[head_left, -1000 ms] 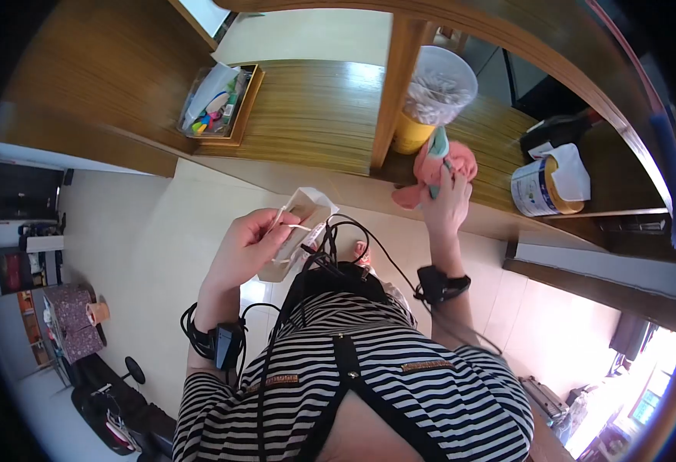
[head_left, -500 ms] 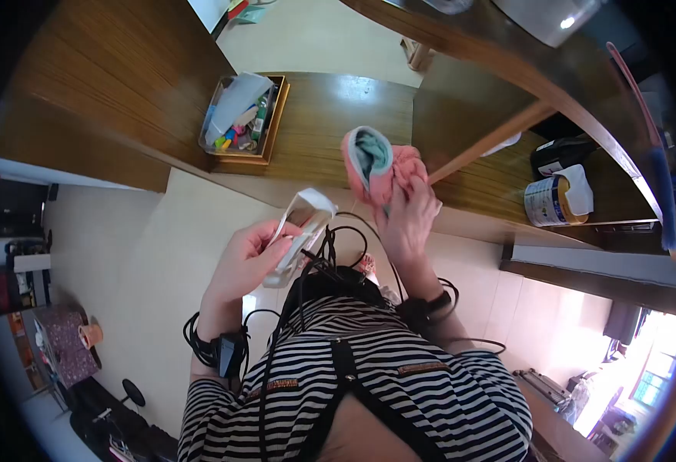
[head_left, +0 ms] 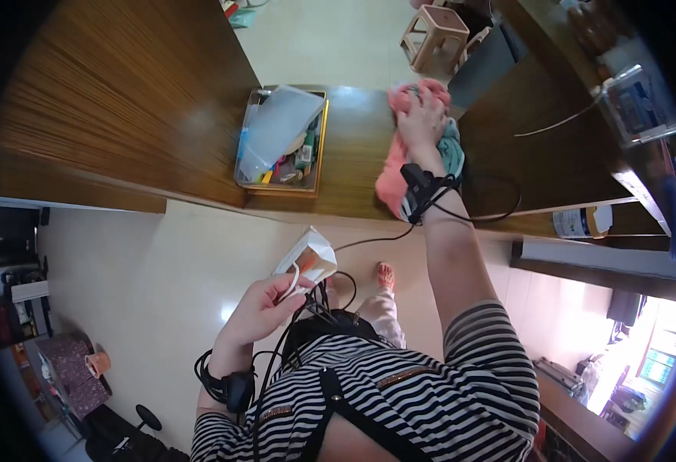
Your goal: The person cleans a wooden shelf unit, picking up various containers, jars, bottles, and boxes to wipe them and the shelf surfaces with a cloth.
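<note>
The pink cloth (head_left: 399,158) lies bunched on the wooden worktop (head_left: 353,154), its long axis running from the far edge of the worktop toward the near edge, with a teal patch showing at its right side; it sits just to the right of the clear plastic tray (head_left: 280,142), apart from it; the tray holds a jumble of small coloured items, too small to name, with a translucent lid or sheet lying tilted across its top. The right hand (head_left: 421,119) is stretched out over the far end of the cloth, fingers curled down and pressing into the fabric, closed on it; a black wrist strap with a cable sits just behind it. The left hand (head_left: 265,304) is held close to the body, well short of the tray and over the pale tiled floor (head_left: 145,262); it is closed around a small white paper bag (head_left: 307,258), which points its open mouth up and away toward the worktop, long axis tilted to the right; white handles loop through the fingers. To the right of the cloth, on a lower shelf, stands a tin can (head_left: 580,222).
</note>
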Demonstrator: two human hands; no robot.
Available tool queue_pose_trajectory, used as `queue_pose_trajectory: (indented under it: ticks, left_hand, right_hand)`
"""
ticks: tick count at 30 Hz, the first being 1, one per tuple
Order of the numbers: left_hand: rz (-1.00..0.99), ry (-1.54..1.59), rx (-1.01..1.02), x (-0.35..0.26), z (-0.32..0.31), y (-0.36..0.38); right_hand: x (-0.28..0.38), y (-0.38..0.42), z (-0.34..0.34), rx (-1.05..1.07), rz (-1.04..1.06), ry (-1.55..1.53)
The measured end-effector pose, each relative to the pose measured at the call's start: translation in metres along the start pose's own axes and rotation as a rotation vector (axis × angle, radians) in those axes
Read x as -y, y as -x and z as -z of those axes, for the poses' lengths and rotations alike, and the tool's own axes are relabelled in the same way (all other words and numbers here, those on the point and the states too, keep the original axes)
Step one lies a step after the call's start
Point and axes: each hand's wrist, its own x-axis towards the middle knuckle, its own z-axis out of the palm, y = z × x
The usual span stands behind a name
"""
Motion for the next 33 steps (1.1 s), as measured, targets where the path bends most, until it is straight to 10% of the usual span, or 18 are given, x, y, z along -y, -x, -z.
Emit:
queue_pose_trajectory:
  ticks: [8, 17, 22, 33]
  left_hand:
    - [0.023, -0.004, 0.026, 0.006, 0.031, -0.009]
    - [0.061, 0.031, 0.026, -0.004, 0.006, -0.014]
    - [0.047, -0.009, 0.02, -0.005, -0.007, -0.008]
    - [-0.23, 0.081, -0.025, -0.107, -0.05, 0.006]
  right_hand:
    - [0.082, 0.179, 0.065, 0.014, 0.285, -0.227]
    - [0.078, 0.041, 0.006, -0.083, 0.364, -0.165]
    - [-0.011, -0.005, 0.01, 0.033, 0.073, 0.086]
    - [-0.051, 0.196, 0.102, -0.049, 0.109, -0.134]
